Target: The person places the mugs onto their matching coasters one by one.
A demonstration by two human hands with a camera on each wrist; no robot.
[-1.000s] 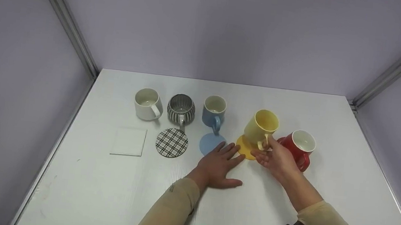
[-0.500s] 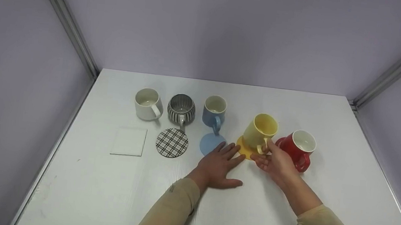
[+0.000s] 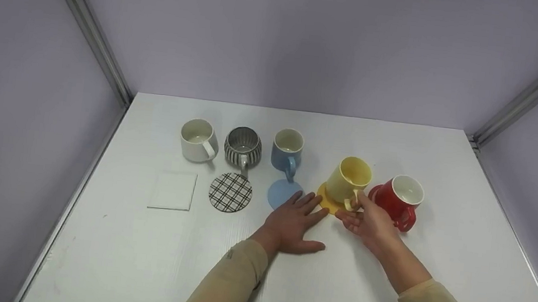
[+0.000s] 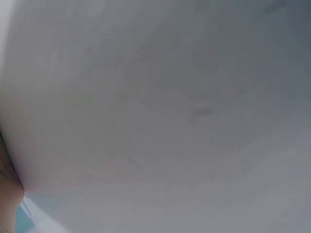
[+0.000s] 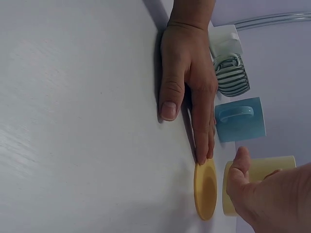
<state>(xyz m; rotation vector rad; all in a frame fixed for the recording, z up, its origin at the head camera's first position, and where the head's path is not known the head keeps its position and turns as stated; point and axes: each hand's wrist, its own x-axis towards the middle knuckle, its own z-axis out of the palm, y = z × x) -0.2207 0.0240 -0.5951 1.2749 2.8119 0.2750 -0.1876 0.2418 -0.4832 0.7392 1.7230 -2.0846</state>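
My right hand (image 3: 372, 221) pinches the handle of a yellow mug (image 3: 343, 183) over a round yellow coaster (image 3: 327, 203). In the right wrist view a narrow gap shows between the base of the mug (image 5: 267, 166) and the coaster (image 5: 205, 190). Flat on the table with spread fingers lies my left hand (image 3: 292, 227); its fingertips touch the coaster's near-left edge. Part of a blue coaster (image 3: 281, 191) is covered by those fingers. Just right of the yellow mug stands a red mug (image 3: 396, 202) on a red coaster (image 3: 375, 192). The left wrist view is mostly a blurred pale surface.
A blue mug (image 3: 284, 157), a grey striped mug (image 3: 236, 156) and a white mug (image 3: 194, 148) line the back. Before them lie a checked round coaster (image 3: 230, 192) and a white square coaster (image 3: 172, 191). Walls (image 3: 310, 45) enclose the table (image 3: 128, 256).
The yellow mug has come down and slightly nearer over the yellow coaster, in my right hand's grip. My left hand has stayed in place.
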